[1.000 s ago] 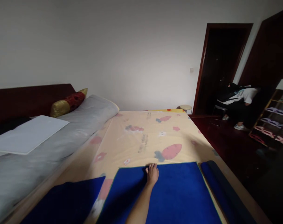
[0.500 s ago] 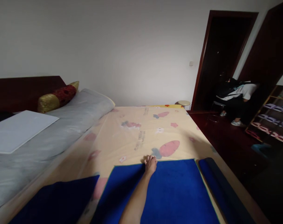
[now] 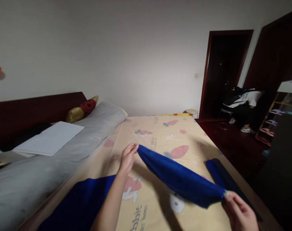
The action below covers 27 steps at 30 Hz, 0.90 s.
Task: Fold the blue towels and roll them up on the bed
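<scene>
A blue towel (image 3: 179, 175) hangs between my two hands above the bed, sagging in a loose fold. My left hand (image 3: 128, 158) pinches one corner, higher and farther off. Lower at the right, my right hand (image 3: 241, 210) pinches another corner between thumb and fingers. On the sheet at the left lies a second blue towel (image 3: 78, 200), spread flat and partly hidden behind my left forearm. A dark blue rolled towel (image 3: 224, 175) lies near the right edge of the bed, its near end partly behind my right hand.
The bed has a cream patterned sheet (image 3: 157, 192). A long grey bolster (image 3: 88, 134), a white board (image 3: 52, 136) and a red-gold cushion (image 3: 83, 109) are at the left. Beyond the right edge are a stool (image 3: 192, 111), a seated person (image 3: 244, 102) and a shoe rack (image 3: 272, 122).
The middle blue towel lay flat with one hand on its far edge. Now both hands hold it raised off the sheet by corners. The view has shifted slightly.
</scene>
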{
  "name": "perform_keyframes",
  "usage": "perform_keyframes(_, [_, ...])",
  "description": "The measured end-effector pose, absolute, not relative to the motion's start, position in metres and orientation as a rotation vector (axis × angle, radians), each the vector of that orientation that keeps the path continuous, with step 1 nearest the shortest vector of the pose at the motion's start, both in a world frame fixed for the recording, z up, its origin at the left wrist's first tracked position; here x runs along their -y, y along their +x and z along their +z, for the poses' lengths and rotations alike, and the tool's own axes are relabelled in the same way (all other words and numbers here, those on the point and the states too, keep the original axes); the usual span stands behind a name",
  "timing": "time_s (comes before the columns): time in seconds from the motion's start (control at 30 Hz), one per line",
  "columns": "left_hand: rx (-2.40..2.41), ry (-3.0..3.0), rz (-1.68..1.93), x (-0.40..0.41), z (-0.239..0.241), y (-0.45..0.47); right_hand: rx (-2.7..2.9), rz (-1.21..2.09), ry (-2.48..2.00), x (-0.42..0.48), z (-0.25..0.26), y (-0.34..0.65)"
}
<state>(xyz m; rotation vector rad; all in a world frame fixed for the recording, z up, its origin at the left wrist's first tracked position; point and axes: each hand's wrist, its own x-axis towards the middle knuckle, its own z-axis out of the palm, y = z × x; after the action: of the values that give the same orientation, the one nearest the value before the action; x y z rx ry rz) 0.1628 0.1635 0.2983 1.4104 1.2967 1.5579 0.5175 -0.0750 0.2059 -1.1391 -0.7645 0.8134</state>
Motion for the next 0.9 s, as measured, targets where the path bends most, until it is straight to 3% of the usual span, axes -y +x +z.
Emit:
perform_keyframes(0.27, [-1.157,1.024,1.776,-0.03,0.326,0.118,0.757,0.927,-1.051,0.054,0.284,0.556])
perform_keyframes(0.47, [-1.337,1.016,1.755,-0.057,0.292,0.116,0.836,1.148,-1.004,-0.004,0.268,0.555])
perform_keyframes(0.73, [-1.312,1.073,1.835,-0.116,0.299,0.126,0.828,1.022,-0.976,-0.064,0.261,0.559])
perform_keyframes(0.9, [-1.341,1.071,1.786,-0.104,0.287,0.117,0.862,1.028,-0.963,-0.056,0.243,0.563])
